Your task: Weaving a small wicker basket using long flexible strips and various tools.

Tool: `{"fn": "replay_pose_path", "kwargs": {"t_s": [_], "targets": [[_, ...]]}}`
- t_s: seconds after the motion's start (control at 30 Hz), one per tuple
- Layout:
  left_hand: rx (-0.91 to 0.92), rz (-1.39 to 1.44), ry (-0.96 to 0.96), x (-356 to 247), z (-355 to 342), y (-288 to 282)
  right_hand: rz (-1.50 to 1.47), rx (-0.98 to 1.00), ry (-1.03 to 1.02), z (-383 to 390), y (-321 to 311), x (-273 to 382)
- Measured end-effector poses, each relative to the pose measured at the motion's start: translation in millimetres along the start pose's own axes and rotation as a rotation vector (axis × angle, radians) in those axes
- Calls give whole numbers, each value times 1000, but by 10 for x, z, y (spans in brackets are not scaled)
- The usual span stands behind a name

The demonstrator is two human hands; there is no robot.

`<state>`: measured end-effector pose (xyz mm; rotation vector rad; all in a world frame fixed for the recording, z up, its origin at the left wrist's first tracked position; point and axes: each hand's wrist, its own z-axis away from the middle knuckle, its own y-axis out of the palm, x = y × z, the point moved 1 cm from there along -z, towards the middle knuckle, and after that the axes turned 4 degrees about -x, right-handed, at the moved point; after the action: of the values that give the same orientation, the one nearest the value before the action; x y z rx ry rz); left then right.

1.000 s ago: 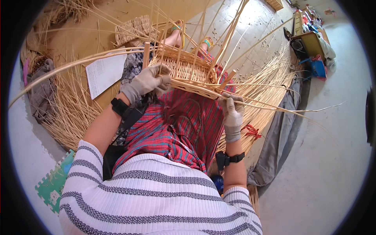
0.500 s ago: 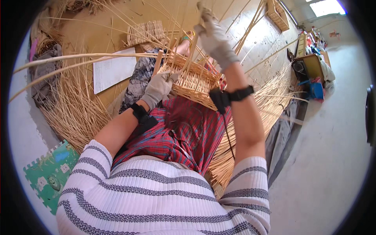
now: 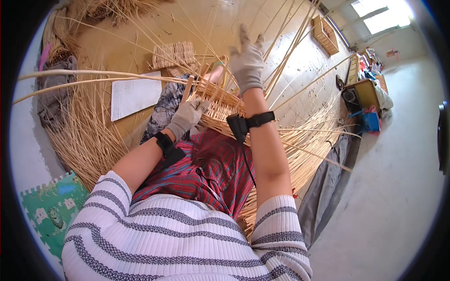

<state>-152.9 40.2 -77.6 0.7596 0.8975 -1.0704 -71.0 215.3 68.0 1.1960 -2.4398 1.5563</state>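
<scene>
A partly woven wicker basket [image 3: 221, 111] lies across my lap on a red plaid cloth [image 3: 211, 161], with long loose canes fanning up and outward from it. My left hand [image 3: 187, 117], in a pale work glove, is closed on the basket's near left side, thumb over the weave. A flat wooden stick [image 3: 188, 87] stands up at the basket's left end. Raised above the far right of the basket, my gloved right hand [image 3: 248, 64] has its fingers apart among the canes, and I see nothing held in it.
Bundles of thin canes lie at left [image 3: 91, 136] and right [image 3: 309, 150]. A woven panel [image 3: 173, 55] and a white sheet [image 3: 136, 97] are on the floor ahead. A finished basket [image 3: 325, 35] stands far right, near a cluttered cabinet [image 3: 368, 89].
My right hand has moved left and slightly down, its fingers now spread. My left hand keeps its grip on the basket. The whole view has shifted a little.
</scene>
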Motion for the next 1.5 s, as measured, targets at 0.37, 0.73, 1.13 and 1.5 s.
{"fn": "replay_pose_path", "kwargs": {"t_s": [0.37, 0.73, 1.13, 1.5], "targets": [[153, -31, 133, -22, 12, -66, -1429, -546, 378, 2593, -501, -750], [-176, -99, -31, -112, -32, 245, -1192, -376, 236, 2670, -657, 240], [-11, -184, 532, -392, 454, 476, -1731, -703, 671, 3037, -1018, -1044], [137, -536, 265, -85, 56, 907, -583, -117, 71, 1017, -806, -964]]}}
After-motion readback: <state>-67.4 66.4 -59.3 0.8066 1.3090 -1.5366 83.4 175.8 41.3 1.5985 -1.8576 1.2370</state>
